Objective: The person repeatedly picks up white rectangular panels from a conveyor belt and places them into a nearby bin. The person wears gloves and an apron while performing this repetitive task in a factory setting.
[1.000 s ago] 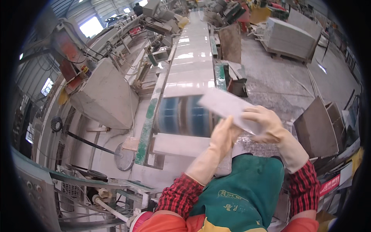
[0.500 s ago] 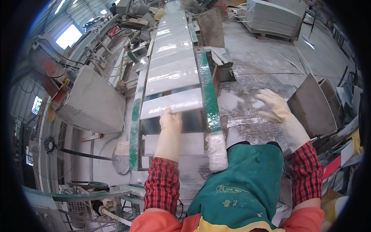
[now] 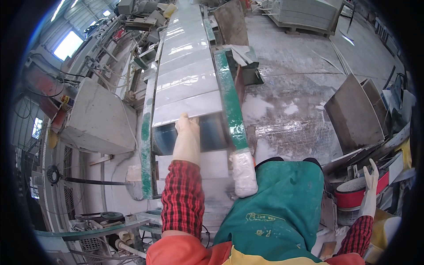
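A row of glossy white stone slabs lies across the conveyor. My left hand [image 3: 188, 130], in a cream rubber glove, is closed on the near edge of the closest slab [image 3: 190, 108], with the fingertips over its rim. That slab sits against the one beyond it. Just below it, the dark blue belt [image 3: 213, 134] shows. My right hand [image 3: 371, 180], gloved alike, is far out to the right with its fingers apart and nothing in it. It hovers beside a round red-banded tub [image 3: 346, 199].
Green side rails [image 3: 232, 104] flank the conveyor, the right one ending in a plastic-wrapped block [image 3: 244, 173]. Brown boards [image 3: 354, 115] lean at the right. On the left stands a big pale stone-like block [image 3: 98, 120]. A stacked pallet of slabs [image 3: 301, 15] is far right.
The closest slab has moved away from me and closed the gap to the row, with my left hand still on it. My right hand has swung down and outward to the right.
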The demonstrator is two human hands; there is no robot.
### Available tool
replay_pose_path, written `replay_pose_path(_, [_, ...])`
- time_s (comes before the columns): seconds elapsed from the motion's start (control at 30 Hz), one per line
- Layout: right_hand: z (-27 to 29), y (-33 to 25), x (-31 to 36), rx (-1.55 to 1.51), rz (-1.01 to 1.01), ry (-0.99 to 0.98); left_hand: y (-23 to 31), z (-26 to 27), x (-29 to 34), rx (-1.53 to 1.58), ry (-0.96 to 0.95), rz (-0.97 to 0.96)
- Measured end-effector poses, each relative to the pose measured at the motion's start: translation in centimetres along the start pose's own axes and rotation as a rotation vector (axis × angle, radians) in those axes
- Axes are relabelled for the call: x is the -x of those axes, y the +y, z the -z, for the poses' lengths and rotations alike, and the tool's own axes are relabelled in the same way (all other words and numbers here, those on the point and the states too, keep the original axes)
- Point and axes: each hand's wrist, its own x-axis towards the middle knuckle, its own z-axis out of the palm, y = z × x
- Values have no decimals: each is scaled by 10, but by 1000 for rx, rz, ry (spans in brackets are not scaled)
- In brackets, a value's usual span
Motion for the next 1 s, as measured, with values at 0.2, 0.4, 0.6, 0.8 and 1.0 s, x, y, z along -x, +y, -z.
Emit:
replay_pose_path(0.2, [-20, -17, 16, -61, 4, -2, -1, -14, 2, 4, 76, -21])
replay_pose_path(0.4, [-42, -58, 16, -154, -50, -48, 4, -13, -18, -185, 112, 32])
replay_pose_path(0.6, [-52, -42, 16, -267, -65, -64, 40, 2, -3, -791, -67, 48])
replay_pose_path(0.8, [-50, -27, 19, -281, -32, -86, 51, -11, 24, -728, 90, 255])
replay_pose_path(1.0, [-19, -39, 25, 42, 42, 39, 41, -11, 7, -536, 66, 251])
